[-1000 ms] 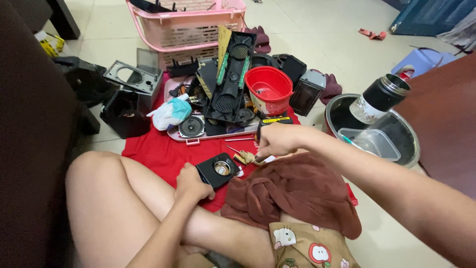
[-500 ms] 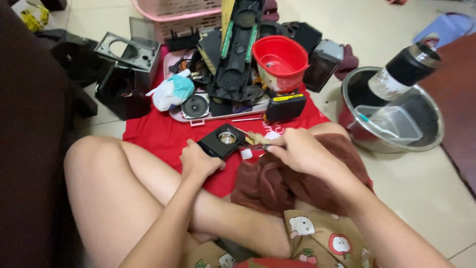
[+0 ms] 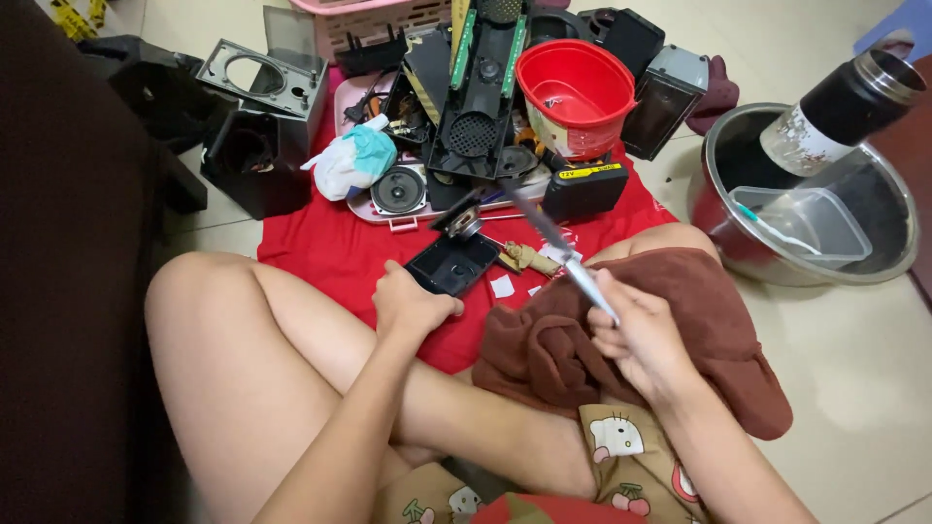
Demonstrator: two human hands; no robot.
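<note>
We sit cross-legged on a tiled floor, and the largest thing under our hands is a red cloth (image 3: 340,252) spread out in front of our knees. Beyond our right hand, out to its far right side, stands a steel basin (image 3: 723,228) with a clear plastic tub (image 3: 811,223) inside it and a dark flask (image 3: 840,102) leaning over its rim. A brown towel (image 3: 718,330) lies draped over our right leg, directly beneath that hand. Ahead of both hands, at the far edge of the cloth, a heap of dismantled black plastic casings (image 3: 476,107) is piled beside a red bowl (image 3: 573,92), with a round speaker cone (image 3: 399,189) just in front of the heap.

Our left hand (image 3: 408,306) is curled around the near end of a small black speaker panel (image 3: 454,262), fingers and thumb pinching it so that it tilts up off the cloth; a small round part (image 3: 464,225) sits at its far end. Our right hand (image 3: 636,335) is closed in a fist around the handle of a slim metal tool (image 3: 563,247), probably a screwdriver, its shaft blurred and angled up and away toward the panel's far end. Between the two hands lie a few white scraps (image 3: 502,286).
</note>
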